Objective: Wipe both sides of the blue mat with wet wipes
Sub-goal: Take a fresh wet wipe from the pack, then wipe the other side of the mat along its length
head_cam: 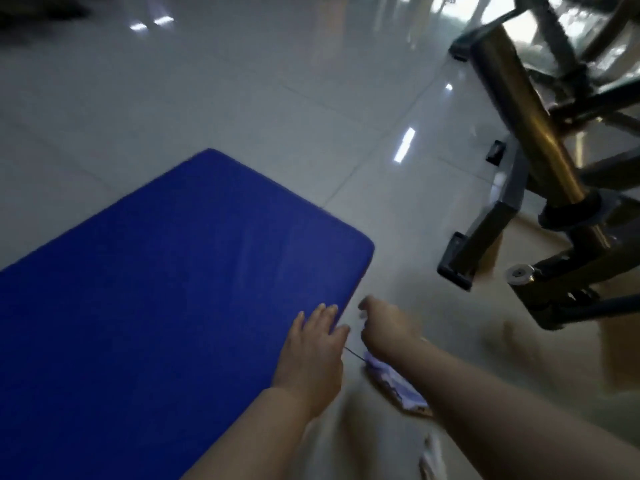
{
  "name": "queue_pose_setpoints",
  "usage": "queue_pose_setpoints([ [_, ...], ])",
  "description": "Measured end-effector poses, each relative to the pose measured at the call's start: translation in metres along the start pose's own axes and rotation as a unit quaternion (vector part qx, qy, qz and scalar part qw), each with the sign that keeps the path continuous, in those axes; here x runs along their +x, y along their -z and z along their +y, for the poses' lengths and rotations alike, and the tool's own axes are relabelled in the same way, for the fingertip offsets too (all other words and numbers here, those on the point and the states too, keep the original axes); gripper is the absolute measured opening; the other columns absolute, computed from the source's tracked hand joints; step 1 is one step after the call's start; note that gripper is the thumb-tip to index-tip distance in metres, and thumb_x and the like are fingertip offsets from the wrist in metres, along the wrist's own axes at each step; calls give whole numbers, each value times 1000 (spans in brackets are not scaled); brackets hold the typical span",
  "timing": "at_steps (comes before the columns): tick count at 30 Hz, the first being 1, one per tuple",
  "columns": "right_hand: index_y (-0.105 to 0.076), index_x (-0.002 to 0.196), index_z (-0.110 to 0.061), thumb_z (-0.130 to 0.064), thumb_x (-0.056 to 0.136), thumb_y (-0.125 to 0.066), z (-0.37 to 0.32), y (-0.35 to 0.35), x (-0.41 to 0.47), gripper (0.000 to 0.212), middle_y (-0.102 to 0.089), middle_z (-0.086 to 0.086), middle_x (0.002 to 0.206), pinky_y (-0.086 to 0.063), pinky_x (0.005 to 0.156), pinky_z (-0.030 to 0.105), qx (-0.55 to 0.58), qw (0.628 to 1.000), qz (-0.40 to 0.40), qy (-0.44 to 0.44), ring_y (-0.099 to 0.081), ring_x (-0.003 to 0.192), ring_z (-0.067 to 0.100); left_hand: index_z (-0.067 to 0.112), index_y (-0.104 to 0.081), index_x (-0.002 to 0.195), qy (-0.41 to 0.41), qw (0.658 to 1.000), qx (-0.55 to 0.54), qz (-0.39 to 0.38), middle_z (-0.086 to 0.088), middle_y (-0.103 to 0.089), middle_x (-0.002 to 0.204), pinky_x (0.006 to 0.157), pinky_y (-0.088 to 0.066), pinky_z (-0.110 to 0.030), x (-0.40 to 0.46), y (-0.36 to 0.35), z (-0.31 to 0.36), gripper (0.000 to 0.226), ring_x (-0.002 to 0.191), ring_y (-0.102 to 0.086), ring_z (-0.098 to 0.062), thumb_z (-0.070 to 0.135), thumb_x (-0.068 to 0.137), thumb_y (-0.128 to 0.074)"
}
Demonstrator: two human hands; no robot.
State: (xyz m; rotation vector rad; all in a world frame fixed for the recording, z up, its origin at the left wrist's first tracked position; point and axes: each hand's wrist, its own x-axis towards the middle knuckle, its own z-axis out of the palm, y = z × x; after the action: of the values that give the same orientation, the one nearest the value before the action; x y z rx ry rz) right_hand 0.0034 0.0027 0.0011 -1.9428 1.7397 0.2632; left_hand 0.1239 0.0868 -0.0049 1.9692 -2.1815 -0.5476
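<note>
Left hand (pixel 313 344) lies flat with straight fingers on the blue mat (pixel 166 271), at its right long edge near the corner. That mat spreads flat on the floor, its long axis running away to the left. Right hand (pixel 384 323), fingers curled, hovers just beside that edge; whether it holds anything I cannot tell. Wet wipes pack (pixel 398 384) lies under the right forearm.

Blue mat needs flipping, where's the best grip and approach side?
Grip the blue mat along its near long edge by the rounded corner, coming from the floor side beside the right hand. It lies flat, so fingers must slide under that exposed edge; the left hand already rests there.
</note>
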Motion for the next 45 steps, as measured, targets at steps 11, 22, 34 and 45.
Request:
queue_pose_setpoints([
  [11, -51, 92, -10, -7, 90, -41, -180, 36, -170, 11, -47, 7, 105, -35, 51, 26, 80, 960, 6, 269, -49, 70, 22, 15, -43, 141, 314, 935, 143, 81, -13, -17, 158, 119, -5, -42, -226, 174, -5, 46, 147, -11, -26, 10, 96, -43],
  [22, -53, 118, -13, -36, 96, -46, -183, -43, -317, 33, -35, 6, 127, -37, 52, 26, 75, 937, -51, 337, -48, 62, 17, 19, -46, 141, 383, 912, 109, 96, -8, -24, 157, 120, -4, -40, -396, 183, 28, 44, 147, -13, -22, 12, 98, -40],
  [34, -39, 137, -11, -4, 93, -41, -263, -73, -489, 44, -37, 10, 133, -41, 60, 31, 24, 877, -35, 478, -50, 86, 24, 16, -53, 136, 487, 851, 127, 151, -9, -32, 151, 119, -8, -40, -584, 190, 40, 40, 139, -28, -22, 12, 97, -43],
  [45, -61, 111, -10, -8, 97, -43, -327, -164, -588, 23, -46, 4, 121, -49, 59, 30, 130, 765, -164, 609, -55, 78, 17, 22, -53, 136, 626, 751, 150, 147, -7, -26, 155, 116, -15, -37, -706, 177, 43, 41, 142, -23, -22, 17, 97, -42],
])
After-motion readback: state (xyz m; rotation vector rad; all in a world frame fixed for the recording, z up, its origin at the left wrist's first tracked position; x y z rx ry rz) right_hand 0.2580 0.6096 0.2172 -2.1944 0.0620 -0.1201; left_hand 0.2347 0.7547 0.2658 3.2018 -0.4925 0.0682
